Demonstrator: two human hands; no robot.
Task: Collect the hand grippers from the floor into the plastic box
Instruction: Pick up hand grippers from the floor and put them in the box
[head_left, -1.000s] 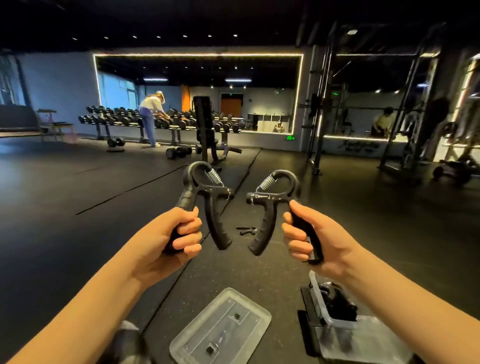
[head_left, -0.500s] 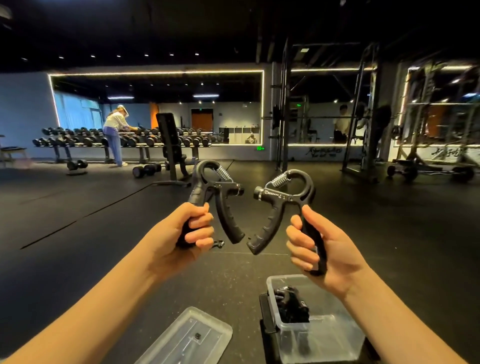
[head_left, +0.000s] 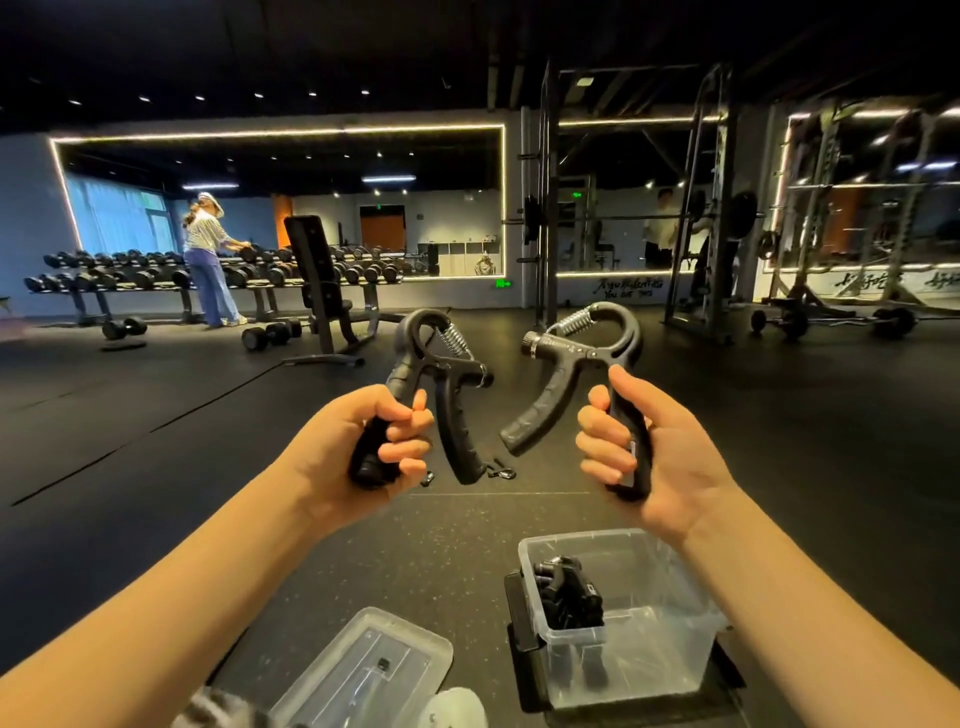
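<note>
Since a moment ago the black hand gripper (head_left: 441, 400) in my left hand (head_left: 358, 452) and the second hand gripper (head_left: 571, 364) in my right hand (head_left: 670, 457) have risen a little and drifted apart. Each hand is curled tight round the outer handle of its gripper. The spring loops point up and the free handles hang toward the middle, near each other but not touching. Both grippers are in the air above the dark floor (head_left: 156, 519). Below my right forearm the clear plastic box (head_left: 670, 654) stands on the floor, open, with a third hand gripper (head_left: 566, 592) lying inside against its left wall. The lid (head_left: 363, 670) lies flat on the floor to the left of the box. Just beyond my hands a small dark item (head_left: 501, 472) lies on the floor, too hidden to make out. Far off, a person (head_left: 210, 260) stands at a dumbbell rack (head_left: 104, 273).
</note>
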